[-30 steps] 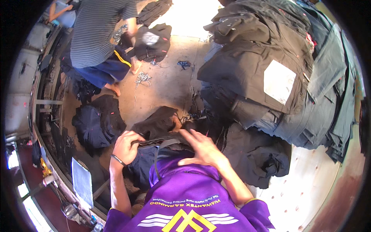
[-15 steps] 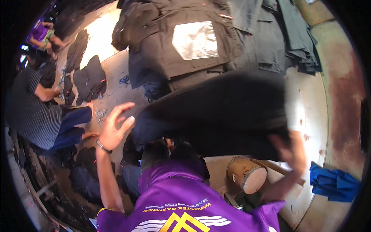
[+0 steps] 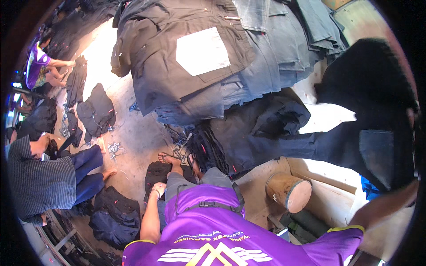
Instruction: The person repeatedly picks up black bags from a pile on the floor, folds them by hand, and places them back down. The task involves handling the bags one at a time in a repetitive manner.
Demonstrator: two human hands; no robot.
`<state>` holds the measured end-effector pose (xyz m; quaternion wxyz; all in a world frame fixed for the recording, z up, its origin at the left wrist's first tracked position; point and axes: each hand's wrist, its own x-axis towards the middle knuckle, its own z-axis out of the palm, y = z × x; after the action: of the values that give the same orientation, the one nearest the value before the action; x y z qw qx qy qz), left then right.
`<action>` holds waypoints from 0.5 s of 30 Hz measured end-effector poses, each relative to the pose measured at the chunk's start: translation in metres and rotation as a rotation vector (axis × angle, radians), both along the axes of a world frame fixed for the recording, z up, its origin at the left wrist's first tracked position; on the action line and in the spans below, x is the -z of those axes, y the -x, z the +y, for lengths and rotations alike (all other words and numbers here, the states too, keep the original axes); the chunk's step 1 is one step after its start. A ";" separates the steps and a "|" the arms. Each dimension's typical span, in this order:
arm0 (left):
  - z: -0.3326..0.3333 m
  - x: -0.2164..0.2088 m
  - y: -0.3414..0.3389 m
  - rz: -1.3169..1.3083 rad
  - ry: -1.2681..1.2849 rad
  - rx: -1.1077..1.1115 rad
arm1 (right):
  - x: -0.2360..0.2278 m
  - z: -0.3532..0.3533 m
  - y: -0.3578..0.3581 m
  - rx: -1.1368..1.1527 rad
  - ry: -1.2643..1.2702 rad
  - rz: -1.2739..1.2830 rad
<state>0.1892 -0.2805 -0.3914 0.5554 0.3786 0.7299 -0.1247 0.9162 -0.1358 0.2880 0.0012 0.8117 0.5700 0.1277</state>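
At the right rim my right hand [image 3: 411, 119] is closed on a pair of black trousers [image 3: 341, 137], mostly hidden by the cloth. The trousers are bunched high beside my arm, a back pocket showing, and one leg stretches left toward dark garments below the big pile. My left hand [image 3: 159, 187] hangs low at my side, a band on its wrist, beside a small stack of black garments [image 3: 155, 173]. Its fingers are too foreshortened to read. A pair of dark trousers with a white pocket-shaped piece [image 3: 203, 51] lies on top of the large garment pile [image 3: 288, 48].
A brown drum [image 3: 288, 193] stands right of my legs, near a pale wooden board [image 3: 321, 175]. To the left a person in a striped shirt [image 3: 42, 177] sits on the floor among dark garment piles [image 3: 115, 215]. Another person in purple [image 3: 37, 62] sits farther back.
The black trousers have swung from in front of me to the far right with my right hand. My left hand has dropped from beside them to my side.
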 end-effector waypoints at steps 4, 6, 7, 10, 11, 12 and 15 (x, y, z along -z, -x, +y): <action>-0.049 -0.021 0.029 -0.033 0.152 -0.348 | 0.119 0.042 0.091 -0.334 0.018 0.417; -0.056 -0.033 0.033 -0.041 0.123 -0.421 | 0.228 0.058 0.150 -0.214 0.255 0.428; -0.055 -0.037 0.034 -0.054 0.110 -0.462 | 0.283 0.060 0.176 -0.131 0.402 0.553; -0.039 -0.048 0.033 -0.066 0.065 -0.553 | 0.448 0.036 0.269 0.102 0.780 0.673; -0.033 -0.050 0.032 -0.077 0.057 -0.572 | 0.482 0.024 0.287 0.134 1.054 0.894; -0.025 -0.053 0.032 -0.081 0.068 -0.593 | 0.509 0.013 0.309 0.239 1.412 1.002; -0.006 -0.059 0.032 -0.151 -0.055 -0.597 | 0.522 0.011 0.363 -0.318 1.008 1.060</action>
<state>0.1569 -0.2866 -0.3324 0.6096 0.1705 0.7687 0.0920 0.5536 -0.1250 -0.2338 0.0797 0.5736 0.5940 -0.5584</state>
